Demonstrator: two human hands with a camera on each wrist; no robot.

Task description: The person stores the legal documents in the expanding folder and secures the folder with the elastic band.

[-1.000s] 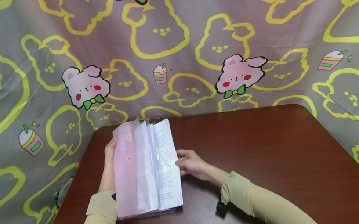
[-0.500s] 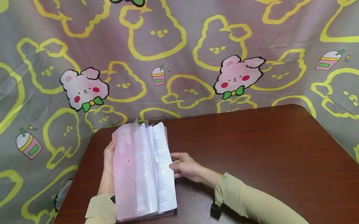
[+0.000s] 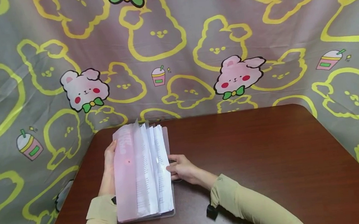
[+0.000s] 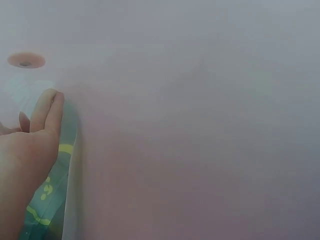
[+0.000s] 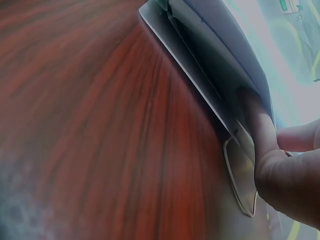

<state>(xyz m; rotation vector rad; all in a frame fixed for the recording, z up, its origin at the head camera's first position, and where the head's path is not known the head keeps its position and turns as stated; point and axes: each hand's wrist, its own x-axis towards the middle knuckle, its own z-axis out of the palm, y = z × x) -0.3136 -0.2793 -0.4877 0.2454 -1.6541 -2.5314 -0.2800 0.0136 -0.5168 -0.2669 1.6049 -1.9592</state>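
A pink translucent folder (image 3: 126,184) stands partly spread over the table, with printed papers (image 3: 164,180) and clear sleeves fanned out to its right. At its left edge my left hand (image 3: 109,158) grips the cover; in the left wrist view two fairly straight fingers (image 4: 52,112) lie against the pale cover (image 4: 200,125), which fills most of that view. My right hand (image 3: 184,168) pinches the right edge of the papers, the thumb in front and other fingers reaching behind. The right wrist view shows a finger tucked between sheets, with a thin cord loop (image 5: 229,165) below it.
The dark reddish-brown wooden table (image 3: 253,148) extends to the right and back. A grey curtain (image 3: 176,27) with yellow animal outlines and pink rabbits hangs along the back and both sides. A black wrist device (image 3: 212,211) hangs under my right sleeve.
My right hand has moved left with the papers, bringing them closer to the cover, so a strip of the clear back cover shows at the right. The left hand stays nearly still.
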